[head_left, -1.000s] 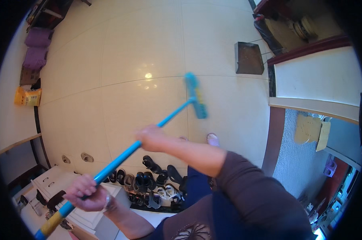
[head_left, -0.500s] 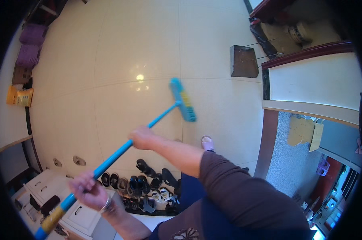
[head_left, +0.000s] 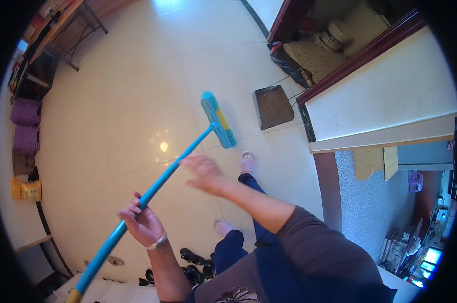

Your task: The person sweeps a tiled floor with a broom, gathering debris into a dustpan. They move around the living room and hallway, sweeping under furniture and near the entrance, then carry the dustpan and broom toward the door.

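Note:
A broom with a long blue handle [head_left: 165, 175] slants up to the right across the floor. At its far end the blue broom head [head_left: 216, 118], with teal and yellow bristles, rests on the tiles. My left hand [head_left: 143, 223], palm partly turned up, is closed around the middle of the handle. Just right of the handle's upper part hovers my right hand [head_left: 206, 174], somewhat blurred, fingers apart and holding nothing. To the right of the broom head lies a dark metal dustpan [head_left: 274, 107] with thin wire handles, against the door frame.
My feet in pink slippers [head_left: 247, 162] stand below the broom head. Several dark shoes [head_left: 193, 256] sit by the near edge. Purple plastic baskets [head_left: 26, 112] and a yellow bag [head_left: 26, 190] line the left wall. A white bucket [head_left: 333, 36] stands inside the doorway.
My right hand has let go of the handle and opened. My left hand has moved up along with the broom. The view has shifted toward the dustpan, and I have stepped forward.

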The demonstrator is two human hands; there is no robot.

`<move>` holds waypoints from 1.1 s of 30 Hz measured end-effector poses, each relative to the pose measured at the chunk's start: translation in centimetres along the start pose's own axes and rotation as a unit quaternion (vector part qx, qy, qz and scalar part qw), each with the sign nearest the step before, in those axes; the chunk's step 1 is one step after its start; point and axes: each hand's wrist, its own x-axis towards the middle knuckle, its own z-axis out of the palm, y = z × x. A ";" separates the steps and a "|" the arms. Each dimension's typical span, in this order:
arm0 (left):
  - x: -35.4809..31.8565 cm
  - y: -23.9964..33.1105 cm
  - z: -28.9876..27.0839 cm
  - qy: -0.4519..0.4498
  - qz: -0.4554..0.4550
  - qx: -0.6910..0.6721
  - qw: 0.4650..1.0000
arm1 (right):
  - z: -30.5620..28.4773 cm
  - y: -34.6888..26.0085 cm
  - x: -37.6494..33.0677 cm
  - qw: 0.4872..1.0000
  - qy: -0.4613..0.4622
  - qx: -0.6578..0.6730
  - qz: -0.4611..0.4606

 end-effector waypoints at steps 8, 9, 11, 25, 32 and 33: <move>9.2 -14.1 11.6 -0.084 -0.058 0.091 0.991 | -14.9 29.9 -4.5 0.782 0.301 0.073 0.540; 10.2 -15.4 12.9 -0.082 -0.060 0.105 0.989 | -16.4 31.5 -4.0 0.747 0.336 0.118 0.562; 12.2 -18.0 15.3 -0.079 -0.065 0.135 0.986 | -19.0 34.0 -2.4 0.667 0.403 0.210 0.591; 17.4 -27.9 24.1 -0.175 -0.121 0.222 0.951 | -23.1 39.9 -3.5 0.418 0.581 0.380 0.586; 16.9 -30.2 26.0 -0.221 -0.154 0.215 0.939 | -25.1 32.8 -12.3 0.483 0.507 0.276 0.659; 16.9 -30.8 26.6 -0.231 -0.153 0.208 0.938 | -25.7 32.1 -13.4 0.507 0.485 0.262 0.663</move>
